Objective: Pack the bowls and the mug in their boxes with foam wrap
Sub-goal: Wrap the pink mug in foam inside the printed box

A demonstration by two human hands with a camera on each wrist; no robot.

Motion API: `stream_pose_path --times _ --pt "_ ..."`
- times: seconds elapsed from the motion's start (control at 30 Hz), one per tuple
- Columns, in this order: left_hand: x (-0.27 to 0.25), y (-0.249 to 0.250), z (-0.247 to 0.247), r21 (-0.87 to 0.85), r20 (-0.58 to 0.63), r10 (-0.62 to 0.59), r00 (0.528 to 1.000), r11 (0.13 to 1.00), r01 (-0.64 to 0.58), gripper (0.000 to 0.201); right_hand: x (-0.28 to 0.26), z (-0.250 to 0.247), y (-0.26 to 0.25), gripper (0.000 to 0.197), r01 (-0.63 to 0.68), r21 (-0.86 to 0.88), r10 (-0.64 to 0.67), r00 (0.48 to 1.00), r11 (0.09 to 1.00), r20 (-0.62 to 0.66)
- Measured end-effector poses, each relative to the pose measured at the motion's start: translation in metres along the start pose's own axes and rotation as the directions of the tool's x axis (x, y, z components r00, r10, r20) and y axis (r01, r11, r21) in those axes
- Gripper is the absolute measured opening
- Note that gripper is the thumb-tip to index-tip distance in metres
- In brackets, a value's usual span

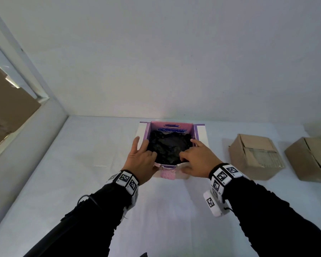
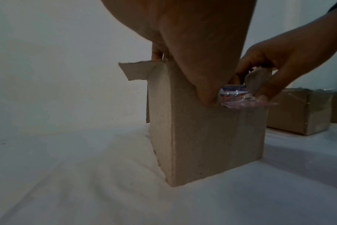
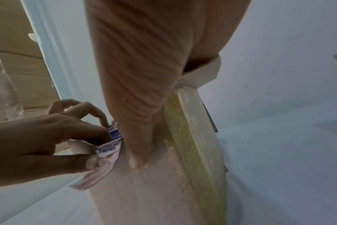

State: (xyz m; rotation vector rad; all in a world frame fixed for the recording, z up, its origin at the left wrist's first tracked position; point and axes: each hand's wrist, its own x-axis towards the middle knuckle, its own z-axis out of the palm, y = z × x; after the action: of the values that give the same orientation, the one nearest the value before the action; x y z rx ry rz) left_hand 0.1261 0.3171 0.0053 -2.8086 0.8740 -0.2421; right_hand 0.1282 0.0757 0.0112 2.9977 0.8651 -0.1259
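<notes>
The open box (image 1: 171, 145) stands on the white-covered table (image 1: 100, 164), directly ahead of the person and between both hands, its mouth facing up and its flaps folded outward. Inside lies a dark, crumpled wrapped bundle (image 1: 168, 147), filling most of the opening; whether it holds a bowl or the mug cannot be told. The left hand (image 1: 140, 160) sits at the near-left corner, thumb on the outer front wall, fingers curled over the near rim into the mouth of the box, the index finger stretched along the left wall. The right hand (image 1: 196, 160) sits at the near-right corner in a like hold, thumb pressed against the outside of the box, fingers over the rim touching the bundle, index finger pointing along the right wall. Between the two thumbs hangs the near flap (image 1: 168, 173), torn and pinkish, with tape remnants. In my judgement the coming move turns on this: the bundle lies just beyond and below the fingertips of both hands, equally near to each, so either pressing it down or closing the flaps is within reach. Blue lettering shows on the far inner wall and on the torn flap, too blurred to read. Two closed brown cartons (image 1: 256, 156) stand well apart to the right.
</notes>
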Motion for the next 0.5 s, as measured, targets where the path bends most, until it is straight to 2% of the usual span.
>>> stream_pose_path --times 0.17,0.27,0.33,0.4,0.5 --pt "0.005 -0.003 -0.005 0.079 0.104 0.018 0.994 0.996 -0.027 0.039 -0.002 -0.002 -0.01 0.024 -0.009 -0.105 0.012 0.999 0.994 0.034" --pt "0.003 -0.002 -0.001 0.069 0.061 0.061 0.996 0.996 -0.065 0.032 -0.006 0.004 -0.014 0.018 -0.01 -0.144 0.006 1.0 0.99 -0.03" --pt "0.0 0.0 0.004 0.02 0.028 0.044 0.999 0.999 -0.045 0.031 -0.007 0.007 -0.016 0.019 -0.033 -0.126 0.03 0.999 0.991 -0.031" --pt "-0.001 0.001 0.008 -0.014 0.043 0.018 0.999 1.0 -0.017 0.029 -0.007 0.004 -0.019 0.021 -0.066 -0.116 0.068 0.998 0.991 0.016" --pt "0.0 0.0 0.008 -0.015 0.1 0.009 0.995 1.0 -0.007 0.019 -0.006 0.0 -0.021 0.021 -0.074 -0.121 0.077 0.997 0.99 0.02"
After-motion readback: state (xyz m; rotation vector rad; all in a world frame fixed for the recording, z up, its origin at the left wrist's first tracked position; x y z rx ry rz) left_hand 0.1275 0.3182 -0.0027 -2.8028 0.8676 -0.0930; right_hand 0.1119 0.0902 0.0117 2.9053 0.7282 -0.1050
